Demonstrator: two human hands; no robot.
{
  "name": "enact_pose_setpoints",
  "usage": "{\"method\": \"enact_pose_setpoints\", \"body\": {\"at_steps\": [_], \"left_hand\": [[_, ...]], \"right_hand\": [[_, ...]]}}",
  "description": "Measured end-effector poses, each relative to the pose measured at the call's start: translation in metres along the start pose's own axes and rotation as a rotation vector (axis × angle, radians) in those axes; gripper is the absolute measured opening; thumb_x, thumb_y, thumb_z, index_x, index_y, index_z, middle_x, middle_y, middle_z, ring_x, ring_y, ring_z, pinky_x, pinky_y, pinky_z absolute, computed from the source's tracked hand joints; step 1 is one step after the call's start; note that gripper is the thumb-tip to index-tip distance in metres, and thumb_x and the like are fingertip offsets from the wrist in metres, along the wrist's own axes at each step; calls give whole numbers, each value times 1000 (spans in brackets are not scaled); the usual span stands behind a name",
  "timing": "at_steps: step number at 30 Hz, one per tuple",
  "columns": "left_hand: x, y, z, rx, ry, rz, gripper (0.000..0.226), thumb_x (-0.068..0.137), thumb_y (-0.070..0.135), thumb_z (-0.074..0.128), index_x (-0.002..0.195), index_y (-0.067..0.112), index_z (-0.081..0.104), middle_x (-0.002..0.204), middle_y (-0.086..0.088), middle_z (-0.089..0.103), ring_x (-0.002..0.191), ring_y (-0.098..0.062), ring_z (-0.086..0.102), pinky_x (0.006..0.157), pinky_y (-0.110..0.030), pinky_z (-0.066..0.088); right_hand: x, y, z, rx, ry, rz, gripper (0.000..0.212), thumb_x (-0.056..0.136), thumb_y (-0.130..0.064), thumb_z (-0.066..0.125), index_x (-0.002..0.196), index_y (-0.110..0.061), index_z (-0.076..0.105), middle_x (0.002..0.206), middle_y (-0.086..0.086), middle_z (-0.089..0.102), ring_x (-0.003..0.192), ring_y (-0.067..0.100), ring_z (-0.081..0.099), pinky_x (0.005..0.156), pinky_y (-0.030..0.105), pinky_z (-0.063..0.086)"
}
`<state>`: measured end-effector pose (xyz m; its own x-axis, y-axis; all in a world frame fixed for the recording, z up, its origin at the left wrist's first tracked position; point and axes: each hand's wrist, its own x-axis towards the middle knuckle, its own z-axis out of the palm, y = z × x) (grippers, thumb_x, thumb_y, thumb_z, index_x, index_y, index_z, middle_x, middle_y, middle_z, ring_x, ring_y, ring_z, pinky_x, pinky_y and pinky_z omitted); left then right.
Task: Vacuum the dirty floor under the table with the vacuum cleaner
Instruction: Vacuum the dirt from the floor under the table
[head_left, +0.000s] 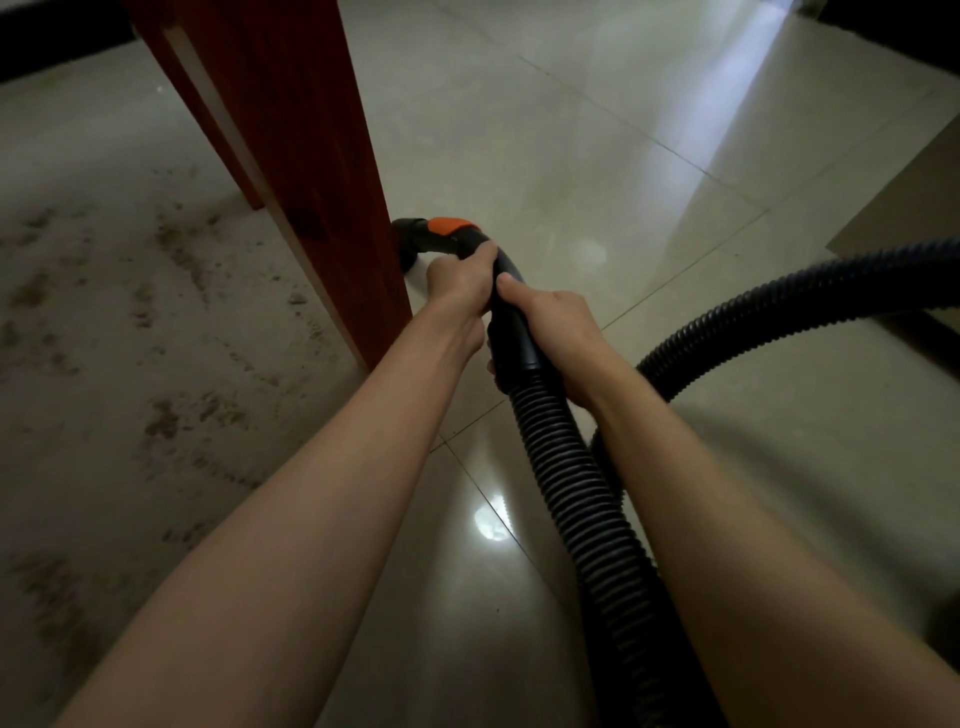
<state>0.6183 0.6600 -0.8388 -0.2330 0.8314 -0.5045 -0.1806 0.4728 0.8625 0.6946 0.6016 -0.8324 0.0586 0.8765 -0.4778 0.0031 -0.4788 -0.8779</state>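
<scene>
Head view: both hands clasp vacuum handle, nozzle seemingly hidden.

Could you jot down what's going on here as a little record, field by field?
left hand: gripping the vacuum handle, nearer the nozzle
right hand: gripping the handle where the hose joins
nozzle end: partly hidden behind the table leg
orange button: on top of the handle
dirt: brown patches on the floor left of the leg
floor right of the leg: glossy tile, looks clean
</scene>
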Motion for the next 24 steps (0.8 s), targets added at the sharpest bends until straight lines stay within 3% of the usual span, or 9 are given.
{"method": "enact_pose_setpoints", "body": {"at_steps": [2,5,11,15,20,24], "left_hand": [[0,0,-6,5,14,23,27,93,13,52,116,-2,55,90,-8,59,90,-25,60,80,-33,52],[-1,-6,-13,13,12,67,26,94,11,51,115,-4,57,85,-5,59,89,-22,59,72,-29,50],[-22,-20,-20,-20,-156,30,30,95,12,50,117,-8,54,85,-9,61,82,-21,61,71,-27,52],[-46,-26,-20,-27,-221,-75,42,97,20,48,130,-4,39,99,-10,58,81,-19,61,57,-25,52],[-75,-38,-35,-90,-270,-210,45,97,23,48,134,0,37,122,-15,54,114,-30,54,78,-34,48],[-95,-51,-48,-71,-322,-261,43,97,23,49,132,-2,42,130,-16,53,118,-30,53,84,-34,47]], "right_hand": [[2,4,12,-51,40,-28,31,86,-40,61,80,-10,60,87,17,67,76,35,67,76,54,57],[-3,9,22,-105,76,-55,28,87,-42,58,81,-15,60,88,14,67,81,33,68,77,52,57],[-31,20,1,-200,81,-71,31,90,-43,55,83,-13,61,87,13,66,82,33,67,78,53,56],[-64,31,-13,-288,91,-84,34,90,-45,53,82,-13,61,85,14,68,78,34,68,75,52,56],[-108,52,-20,-312,50,-34,31,89,-44,54,86,-14,60,86,15,68,78,33,69,74,52,57],[-124,44,-29,-435,-53,73,31,89,-35,52,97,-6,60,89,14,70,81,30,69,81,43,57]]}}
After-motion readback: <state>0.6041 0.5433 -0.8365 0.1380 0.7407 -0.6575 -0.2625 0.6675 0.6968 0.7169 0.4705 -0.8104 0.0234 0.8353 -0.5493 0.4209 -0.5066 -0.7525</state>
